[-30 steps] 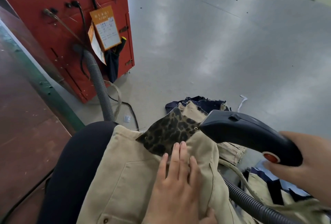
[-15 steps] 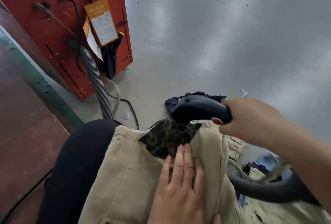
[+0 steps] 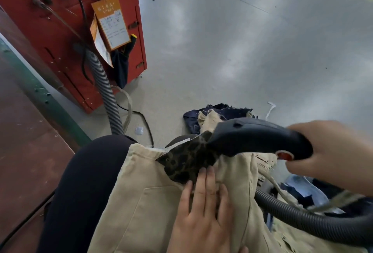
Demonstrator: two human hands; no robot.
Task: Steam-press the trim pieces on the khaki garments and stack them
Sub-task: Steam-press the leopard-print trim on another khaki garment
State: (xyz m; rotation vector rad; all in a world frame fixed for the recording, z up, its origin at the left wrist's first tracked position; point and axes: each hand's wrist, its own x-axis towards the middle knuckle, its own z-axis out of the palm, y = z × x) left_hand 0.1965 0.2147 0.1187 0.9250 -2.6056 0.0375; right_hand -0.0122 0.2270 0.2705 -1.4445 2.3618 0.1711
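A khaki garment (image 3: 141, 208) lies over my lap at the bottom centre. Its leopard-print trim piece (image 3: 187, 159) sticks out at the top edge. My left hand (image 3: 203, 212) rests flat on the khaki cloth, its fingertips touching the lower edge of the trim. My right hand (image 3: 331, 151) grips the handle of a dark steamer head (image 3: 256, 137), whose nose lies on the right side of the trim. A grey ribbed hose (image 3: 306, 218) runs from the steamer across the lower right.
A red machine cabinet (image 3: 60, 30) with orange tags (image 3: 111, 22) and a second grey hose (image 3: 105, 89) stands at the upper left. A brown table with a green edge (image 3: 40, 95) runs along the left. Khaki and navy garments (image 3: 218, 113) lie on the grey floor ahead and at the right.
The steamer head swung left onto the trim half a second ago, then drew back to the right, so its nose now lies on the trim's right side. My left hand has stayed flat.
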